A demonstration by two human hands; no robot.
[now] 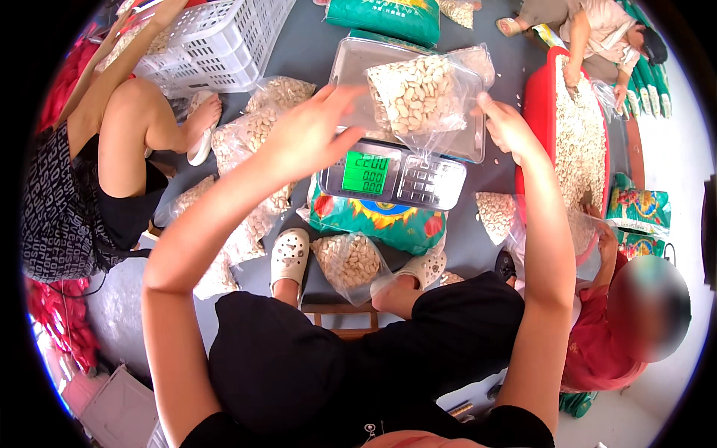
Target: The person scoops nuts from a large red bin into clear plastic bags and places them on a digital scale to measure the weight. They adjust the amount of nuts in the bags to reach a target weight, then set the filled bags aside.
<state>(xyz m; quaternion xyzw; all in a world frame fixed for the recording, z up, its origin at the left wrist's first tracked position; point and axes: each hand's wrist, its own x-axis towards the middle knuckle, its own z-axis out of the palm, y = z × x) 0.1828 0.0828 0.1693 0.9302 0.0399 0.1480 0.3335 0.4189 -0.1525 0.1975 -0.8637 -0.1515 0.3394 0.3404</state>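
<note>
A clear plastic bag of pale oval beans or nuts (418, 97) is over the metal tray (349, 63) of a digital scale with a lit green display and a keypad (433, 181). My left hand (321, 131), slightly blurred, hovers at the tray's left side with fingers apart and nothing in it. At the tray's right edge, my right hand (506, 125) is closed, its thumb and fingers at the bag's clear side. Behind that bag a second filled bag (474, 66) shows in part.
Filled bags (246, 134) lie left of the scale; another bag (349, 261) sits between my feet. A green sack (373, 220) is below the scale. A red tub of loose pale pieces (539, 112) stands right, with people beside it. A white crate (224, 48) is upper left, near another person.
</note>
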